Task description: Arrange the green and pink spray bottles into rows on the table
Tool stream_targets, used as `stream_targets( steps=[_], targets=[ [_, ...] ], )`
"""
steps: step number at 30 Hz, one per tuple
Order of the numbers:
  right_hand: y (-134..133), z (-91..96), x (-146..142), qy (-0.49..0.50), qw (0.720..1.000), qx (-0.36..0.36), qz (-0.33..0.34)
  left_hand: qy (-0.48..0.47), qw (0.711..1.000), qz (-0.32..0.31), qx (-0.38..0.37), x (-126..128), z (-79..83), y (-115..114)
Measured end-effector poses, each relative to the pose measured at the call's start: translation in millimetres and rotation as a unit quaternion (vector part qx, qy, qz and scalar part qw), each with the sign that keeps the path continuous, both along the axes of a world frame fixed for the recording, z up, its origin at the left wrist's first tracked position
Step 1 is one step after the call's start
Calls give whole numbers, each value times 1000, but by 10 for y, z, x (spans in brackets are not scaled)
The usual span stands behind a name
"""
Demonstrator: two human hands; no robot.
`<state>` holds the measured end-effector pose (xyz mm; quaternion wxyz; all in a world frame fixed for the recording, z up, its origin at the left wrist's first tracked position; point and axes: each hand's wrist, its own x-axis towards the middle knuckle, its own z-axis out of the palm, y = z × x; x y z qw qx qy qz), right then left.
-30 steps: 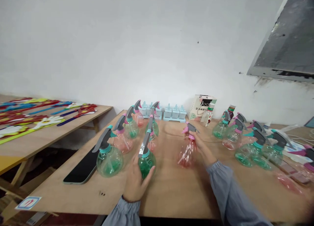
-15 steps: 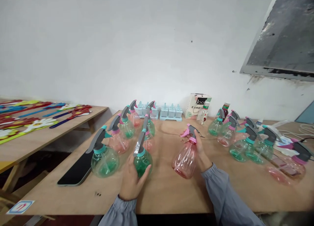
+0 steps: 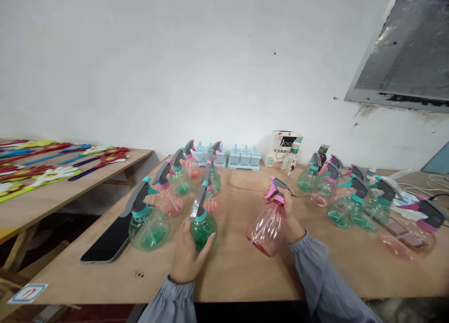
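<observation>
My left hand (image 3: 187, 253) is curled around the side of a green spray bottle (image 3: 205, 232) standing on the table, thumb across its front. My right hand (image 3: 290, 218) grips a pink spray bottle (image 3: 267, 227) by its neck, just under the grey and pink trigger head (image 3: 279, 186). This bottle leans, its head to the right of its base. Left of my left hand stands another green spray bottle (image 3: 150, 229) with a teal collar. Behind it is a pink spray bottle (image 3: 169, 200), part of a group of several. Most of my right fingers are hidden behind the bottle.
A black phone (image 3: 107, 243) lies at left. More spray bottles (image 3: 345, 211) stand at right, near white cables (image 3: 430, 185). Light blue popsicle molds (image 3: 244, 158), a printed box (image 3: 280, 150) and small bottles line the wall. Hand-shaped clappers (image 3: 56, 174) cover the side table.
The pink bottle in my right hand tilts slightly more, and my fingers sit lower around its neck. My left hand stays on the green bottle. The view has shifted slightly.
</observation>
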<state>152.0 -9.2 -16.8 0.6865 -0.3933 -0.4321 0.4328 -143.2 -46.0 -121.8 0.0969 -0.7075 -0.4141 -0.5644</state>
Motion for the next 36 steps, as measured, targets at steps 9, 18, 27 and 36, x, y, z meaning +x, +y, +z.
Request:
stream_targets(
  steps=[9,18,27,36],
  targets=[
    [121,-78,15,66,998,-1,-9,0,1000,9,4,-3,-35,16],
    [132,-58,68,86,996,-19,-23,-9,1000,8,-4,-2,-86,28],
    [-71,-39,271,-8,994,12,-109,-10,1000,-5,-2,-3,-26,15],
    [-1130,-48,1743,-115,841,73,-524,-22,999,-23,-16,-31,-49,44]
  ],
)
